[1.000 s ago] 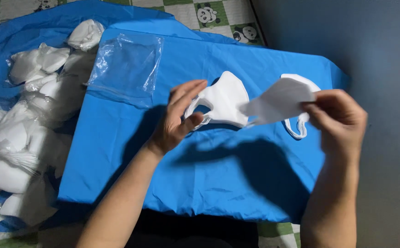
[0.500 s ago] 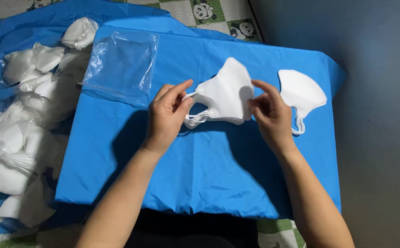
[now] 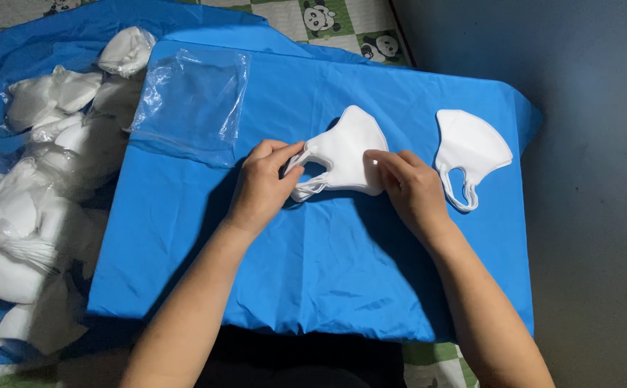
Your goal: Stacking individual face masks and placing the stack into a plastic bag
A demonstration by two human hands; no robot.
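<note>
A heap of white masks point(image 3: 33, 215) lies far left, a clear plastic bag point(image 3: 191, 104) beside it on the blue cloth point(image 3: 313, 273). The left hand point(image 3: 263, 183) pinches what look like ear loops of a folded mask point(image 3: 346, 151); the right hand point(image 3: 410, 190) presses its other edge. Another mask point(image 3: 472, 147) lies right, apart

**Cam setup: single head view**

One cam only, worn on head, looks steeply down and fwd over the person's own forearms. Close range: blue cloth point(image 3: 313, 287) fills most of frame, both hands near centre, left hand point(image 3: 263, 183) and right hand point(image 3: 410, 190). Forearms enter from bottom edge. Left edge catches a pile of white masks point(image 3: 33, 215); right side shows a dark grey wall point(image 3: 601, 179); top edge a strip of patterned mat point(image 3: 328, 18). No 2nd view, so no shared area.
</note>
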